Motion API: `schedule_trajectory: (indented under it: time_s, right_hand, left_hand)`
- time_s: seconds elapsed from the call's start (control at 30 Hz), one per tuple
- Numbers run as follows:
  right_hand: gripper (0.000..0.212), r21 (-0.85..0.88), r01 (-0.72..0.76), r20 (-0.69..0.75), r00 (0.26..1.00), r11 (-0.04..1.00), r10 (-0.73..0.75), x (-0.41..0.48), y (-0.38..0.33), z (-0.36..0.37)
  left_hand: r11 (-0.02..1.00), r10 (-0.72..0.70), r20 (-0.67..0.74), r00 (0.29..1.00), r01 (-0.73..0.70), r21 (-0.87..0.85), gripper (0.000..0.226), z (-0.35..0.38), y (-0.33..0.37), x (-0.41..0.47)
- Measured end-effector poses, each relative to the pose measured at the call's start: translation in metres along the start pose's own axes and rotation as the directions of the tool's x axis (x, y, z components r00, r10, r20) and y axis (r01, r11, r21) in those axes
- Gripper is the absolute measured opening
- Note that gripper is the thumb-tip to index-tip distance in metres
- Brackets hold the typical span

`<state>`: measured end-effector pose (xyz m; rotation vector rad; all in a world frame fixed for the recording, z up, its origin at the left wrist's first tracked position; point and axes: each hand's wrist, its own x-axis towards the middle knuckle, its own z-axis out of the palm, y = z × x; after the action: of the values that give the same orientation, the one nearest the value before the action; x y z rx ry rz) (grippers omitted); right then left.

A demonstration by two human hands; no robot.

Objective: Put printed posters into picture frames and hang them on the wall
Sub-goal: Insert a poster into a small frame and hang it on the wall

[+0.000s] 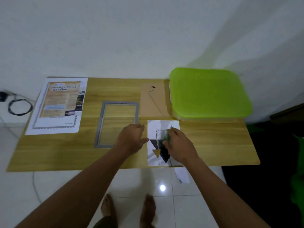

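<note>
Lying flat near the front edge of the desk (213, 142) is a small poster (158, 129) printed with dark triangles and a leafy stem; the right hand (179, 145) rests on top of it, fingers spread forward and blurred, so I cannot tell whether they pinch the sheet or only press it; the left hand (131, 139) sits just beside the poster's left edge, fingers relaxed and loosely bent, thumb reaching to that edge, gripping nothing; directly left of this hand an empty grey frame (99, 125) lies flat, the wood showing through its opening; a brown backing board (154, 102) lies behind the poster, touching a container with a bright green lid (209, 92) at the desk's far right; a stack of larger posters (57, 106) covers the far left corner; on the tiled floor a black cable (19, 106) coils at left, a loose paper (182, 175) lies under the desk edge, and two bare feet (108, 206) stand below.
</note>
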<state>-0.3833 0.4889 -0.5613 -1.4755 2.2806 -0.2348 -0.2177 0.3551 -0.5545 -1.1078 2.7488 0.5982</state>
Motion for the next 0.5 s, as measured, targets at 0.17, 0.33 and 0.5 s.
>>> schedule_trajectory:
  time_s: [0.17,0.33,0.5]
  right_hand:
    - [0.044,-0.03,0.075,0.067,0.995,0.997,-0.073,0.035,-0.057,-0.016]
    - [0.044,-0.059,0.171,0.096,0.982,0.984,-0.165,0.08,-0.135,-0.023]
    - [0.048,-0.034,0.22,0.1,0.971,0.975,-0.215,0.127,-0.225,-0.005]
  left_hand:
    - [0.992,-0.111,-0.06,0.992,0.107,-0.067,0.058,-0.038,-0.057,-0.016]
    - [0.972,-0.218,-0.126,0.968,0.204,-0.112,0.059,-0.078,-0.133,-0.034]
    - [0.944,-0.307,-0.183,0.934,0.275,-0.18,0.052,-0.114,-0.22,-0.043]
